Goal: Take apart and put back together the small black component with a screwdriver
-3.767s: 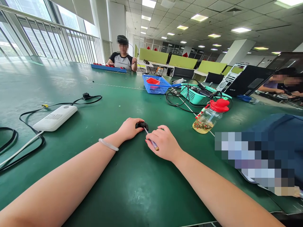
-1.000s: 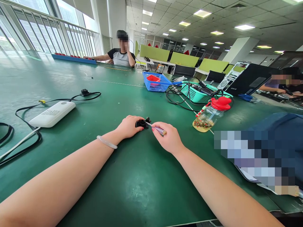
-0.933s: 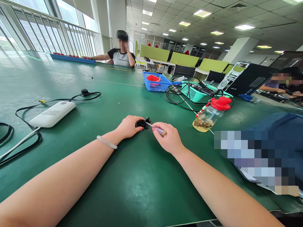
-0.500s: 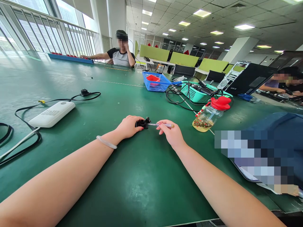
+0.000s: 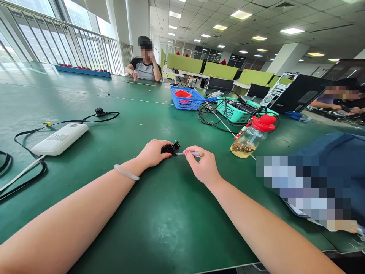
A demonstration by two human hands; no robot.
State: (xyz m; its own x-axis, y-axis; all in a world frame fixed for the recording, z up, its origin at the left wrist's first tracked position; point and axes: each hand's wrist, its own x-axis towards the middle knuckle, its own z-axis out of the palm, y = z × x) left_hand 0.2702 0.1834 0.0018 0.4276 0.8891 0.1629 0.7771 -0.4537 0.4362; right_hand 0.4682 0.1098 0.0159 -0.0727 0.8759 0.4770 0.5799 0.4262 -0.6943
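Left side of the green-topped table (image 5: 171, 224): a white, round-cornered slab-like box (image 5: 59, 139) lies flat, with a small knobbly black unit (image 5: 99, 111) just beyond it, both clear of the hands. Next, the left hand (image 5: 154, 153), pale bangle (image 5: 126, 172) at its wrist, is curled nearly closed, thumb and fingers pinching the left end of a small black block-shaped device (image 5: 169, 148), which sits low over the table in front of the person; a narrow part juts up at its right end. Beyond, a blue plastic mesh basket (image 5: 188, 102) stands well apart. To the device's right is a slim screwdriver with a thin metal shaft and translucent handle (image 5: 196, 154), roughly level, tip at the device's lower right edge; actual contact cannot be told. The right hand (image 5: 203, 164) closes its thumb and fingertips on that handle. Risk, as judged: a sideways push could skid the tip off the edge towards the left fingertips, which lie close by. The device is steadied from one end only, so twisting force might swivel it. Any small loose piece could roll off unseen. Further right, a red-lidded clear jar (image 5: 245, 146) of yellowish liquid stands near the right hand; a wide elbow sweep might tip it.
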